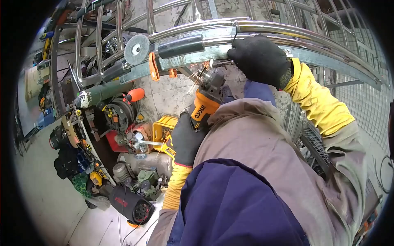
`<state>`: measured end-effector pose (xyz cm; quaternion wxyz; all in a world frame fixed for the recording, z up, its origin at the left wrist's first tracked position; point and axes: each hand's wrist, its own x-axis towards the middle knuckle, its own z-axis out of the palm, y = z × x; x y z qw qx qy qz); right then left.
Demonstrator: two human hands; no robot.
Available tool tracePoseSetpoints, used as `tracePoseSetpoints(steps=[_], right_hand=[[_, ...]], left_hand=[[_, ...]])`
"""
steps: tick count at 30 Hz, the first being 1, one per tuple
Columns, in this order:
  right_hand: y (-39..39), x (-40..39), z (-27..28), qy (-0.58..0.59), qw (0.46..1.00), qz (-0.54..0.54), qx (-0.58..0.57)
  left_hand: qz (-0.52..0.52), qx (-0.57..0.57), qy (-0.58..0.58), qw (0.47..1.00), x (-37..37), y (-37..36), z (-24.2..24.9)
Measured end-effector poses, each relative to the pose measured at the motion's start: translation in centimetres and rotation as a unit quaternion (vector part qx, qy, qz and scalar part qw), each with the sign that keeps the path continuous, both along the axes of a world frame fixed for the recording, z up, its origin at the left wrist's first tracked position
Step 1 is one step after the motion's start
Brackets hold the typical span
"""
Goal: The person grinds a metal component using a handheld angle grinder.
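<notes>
My left hand (186, 139), in a black glove, is closed round the orange and black angle grinder (207, 102). The grinder's head points up towards the workbench edge, and bright streaks like sparks show at its left side. My right hand (260, 59), also in a black glove, is closed at the edge of the bench, beside the shiny tubes. From its left side a short thin metal rod (221, 63) sticks out towards the grinder head; the part inside the fist is hidden. Polished metal tubing (283, 28) runs just beyond this hand.
On the metal beam (176, 61) are a grey abrasive disc (137, 49) and an orange clamp (154, 67). Below left stand a green gas cylinder (104, 95), a yellow crate (164, 123), motors (122, 172) and a black speaker (131, 204). Wire mesh (361, 94) stands at right.
</notes>
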<state>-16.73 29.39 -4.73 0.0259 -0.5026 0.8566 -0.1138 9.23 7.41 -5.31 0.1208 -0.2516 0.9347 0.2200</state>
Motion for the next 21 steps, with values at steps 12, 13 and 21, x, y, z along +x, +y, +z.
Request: tracePoseSetpoints(steps=[12, 13, 21], right_hand=[[-0.10, 0.02, 0.27, 0.005, 1.000, 0.005, 0.030], [-0.18, 0.06, 0.47, 0.001, 1.000, 0.002, 0.017], [-0.10, -0.10, -0.10, -0.010, 1.000, 0.000, -0.002]], left_hand=[[0.023, 0.026, 0.005, 0.999, 0.07, 0.36, 0.19], [0.023, 0.025, 0.005, 0.999, 0.10, 0.39, 0.16], [0.032, 0.009, -0.046, 0.998, -0.10, 0.57, 0.50]])
